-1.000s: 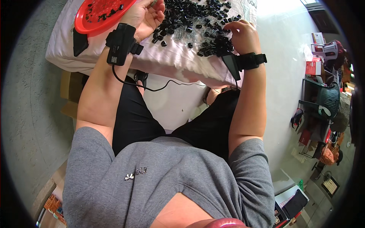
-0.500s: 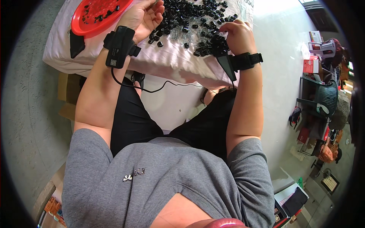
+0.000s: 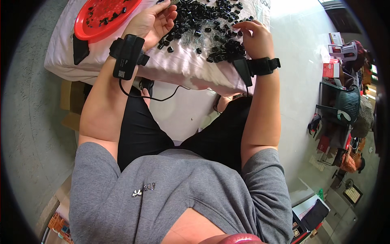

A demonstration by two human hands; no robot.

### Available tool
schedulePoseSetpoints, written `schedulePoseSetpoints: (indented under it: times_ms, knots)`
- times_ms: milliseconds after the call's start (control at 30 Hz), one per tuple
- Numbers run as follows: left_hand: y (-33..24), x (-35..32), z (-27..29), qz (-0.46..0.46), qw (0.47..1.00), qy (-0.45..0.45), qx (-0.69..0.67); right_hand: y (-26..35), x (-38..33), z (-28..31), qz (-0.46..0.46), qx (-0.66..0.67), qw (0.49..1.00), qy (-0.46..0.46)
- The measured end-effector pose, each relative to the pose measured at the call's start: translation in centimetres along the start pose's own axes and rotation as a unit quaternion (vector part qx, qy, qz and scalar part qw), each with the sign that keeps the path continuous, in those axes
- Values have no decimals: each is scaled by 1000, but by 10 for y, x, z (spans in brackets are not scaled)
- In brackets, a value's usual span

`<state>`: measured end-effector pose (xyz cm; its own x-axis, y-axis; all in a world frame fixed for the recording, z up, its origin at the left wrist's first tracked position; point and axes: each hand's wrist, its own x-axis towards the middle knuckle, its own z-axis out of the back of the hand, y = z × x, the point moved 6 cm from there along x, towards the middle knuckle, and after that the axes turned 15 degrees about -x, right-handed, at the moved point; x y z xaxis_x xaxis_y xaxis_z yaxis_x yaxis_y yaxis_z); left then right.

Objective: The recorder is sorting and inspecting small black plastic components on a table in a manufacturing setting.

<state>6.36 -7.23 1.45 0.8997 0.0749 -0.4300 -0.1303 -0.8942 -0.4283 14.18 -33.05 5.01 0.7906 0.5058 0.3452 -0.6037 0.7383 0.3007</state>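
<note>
My left hand is raised at the table's upper left, between a red tray and a heap of small black parts. Its fingers are curled, and a small greyish thing shows at the thumb and forefinger, cut by the frame's upper edge. My right hand is at the heap's right side, forefinger stretched toward the parts and nothing visible in it. The small black plastic parts lie loose, some among clear plastic film. A denser clump sits just left of my right hand.
The round red plastic tray holds scattered black pieces. A dark flat object lies below it on the pale cloth. From my left wrist device a black cable loops over my lap. A green chair stands far right.
My right forefinger has straightened and the fingers have parted a little. My left hand has barely shifted, and the greyish thing now shows at its fingertips.
</note>
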Motion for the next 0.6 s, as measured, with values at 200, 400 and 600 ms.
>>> schedulePoseSetpoints:
  times_ms: [200,400,600]
  knots:
    - [9,1,-7,13,1000,12,17,-1,6,-4,-1,-60,997,-49]
    - [17,21,-4,-4,996,45,74,16,28,-18,31,-106,993,-30]
    - [22,21,-11,-21,990,93,108,22,41,-28,21,-188,982,25]
